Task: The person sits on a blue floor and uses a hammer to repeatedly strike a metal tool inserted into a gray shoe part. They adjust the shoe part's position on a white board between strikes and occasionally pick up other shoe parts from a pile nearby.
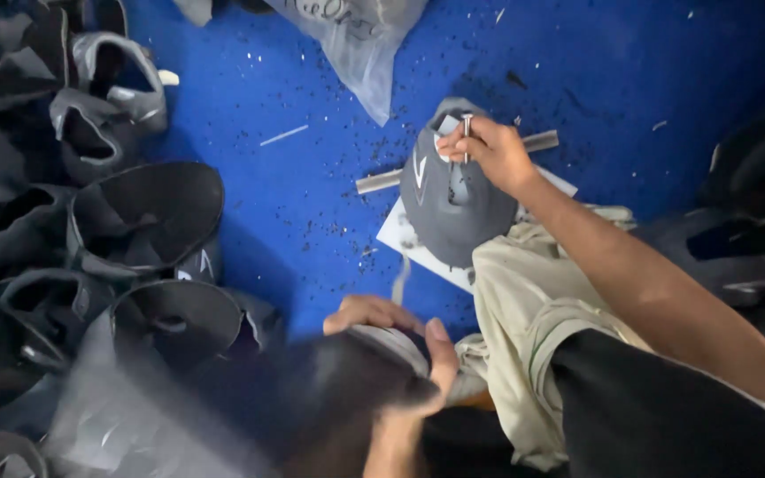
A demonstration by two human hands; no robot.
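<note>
Head view | right hand (496,152) pinches metal nail (467,134) | left hand (400,345) grips blurred shoe sole (347,372) | clear plastic bag (356,40) top centre

Seated over a blue floor (312,204), I pinch a thin metal tool (467,133) in my right hand (489,150) against a grey shoe upper (449,208) mounted on a metal bar (382,180). My left hand (400,341) grips a blurred dark shoe piece (347,376). Grey uppers (148,208) pile at left; a clear plastic bag (360,40) lies above.
</note>
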